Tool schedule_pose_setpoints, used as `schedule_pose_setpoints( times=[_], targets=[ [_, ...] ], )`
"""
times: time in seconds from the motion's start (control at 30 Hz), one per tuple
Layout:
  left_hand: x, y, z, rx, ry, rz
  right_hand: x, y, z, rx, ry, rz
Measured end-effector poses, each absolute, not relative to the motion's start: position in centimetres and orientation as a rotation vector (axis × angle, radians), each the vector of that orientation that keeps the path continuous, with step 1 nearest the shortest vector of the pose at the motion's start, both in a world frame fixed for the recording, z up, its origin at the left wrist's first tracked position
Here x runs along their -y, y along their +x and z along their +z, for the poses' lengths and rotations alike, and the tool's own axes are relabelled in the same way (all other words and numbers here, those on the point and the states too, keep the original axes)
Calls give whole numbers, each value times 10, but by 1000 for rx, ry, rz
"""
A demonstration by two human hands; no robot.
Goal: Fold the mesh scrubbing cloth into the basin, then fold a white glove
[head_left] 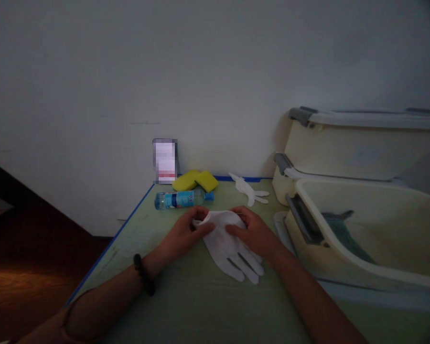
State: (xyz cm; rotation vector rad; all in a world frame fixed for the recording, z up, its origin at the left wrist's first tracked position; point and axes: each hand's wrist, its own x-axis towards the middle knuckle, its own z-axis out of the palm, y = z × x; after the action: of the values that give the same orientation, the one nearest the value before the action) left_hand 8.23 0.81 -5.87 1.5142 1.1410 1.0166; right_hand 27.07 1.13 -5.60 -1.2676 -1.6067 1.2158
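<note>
A white glove (224, 246) hangs between my two hands over the table, its fingers pointing down toward me. My left hand (192, 229) is closed on the left side of the cuff, thumb on the near face. On the other side of the cuff, my right hand (251, 231) pinches the fabric with its thumb in front; part of its fingers is hidden behind the glove. A second white glove (249, 189) lies crumpled on the table beyond my right hand. Just past my left hand, a clear plastic bottle (182, 198) with a blue label and cap lies on its side.
Yellow folded cloths or sponges (186, 180) lie behind the bottle. A phone (165, 161) leans upright against the wall. At right stand cream plastic bins (344, 272); the near one holds a green mesh item (347, 236). The green table (136, 306) has a blue edge.
</note>
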Motion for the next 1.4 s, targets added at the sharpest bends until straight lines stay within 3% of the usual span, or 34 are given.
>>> schedule_pose_setpoints(
  times=[0.13, 0.47, 0.8, 1.07, 1.4],
  targets=[
    [-11, 77, -59, -1307, 1696, 931, -5, 271, -53, 1747, -1328, 1205],
    [-18, 67, -55, -1165, 1714, 701, -10, 274, -52, 2062, -1523, 441],
    [-22, 66, -63, -1104, 1759, 763, -6, 278, -44, 2186, -1419, 547],
    [-26, 61, -66, -1040, 1701, 856, -8, 277, -38, 2232, -1260, 394],
    [-28, 53, -60, -909, 1792, 722, 0, 276, -36, 2606, -1119, 528]
  ],
)
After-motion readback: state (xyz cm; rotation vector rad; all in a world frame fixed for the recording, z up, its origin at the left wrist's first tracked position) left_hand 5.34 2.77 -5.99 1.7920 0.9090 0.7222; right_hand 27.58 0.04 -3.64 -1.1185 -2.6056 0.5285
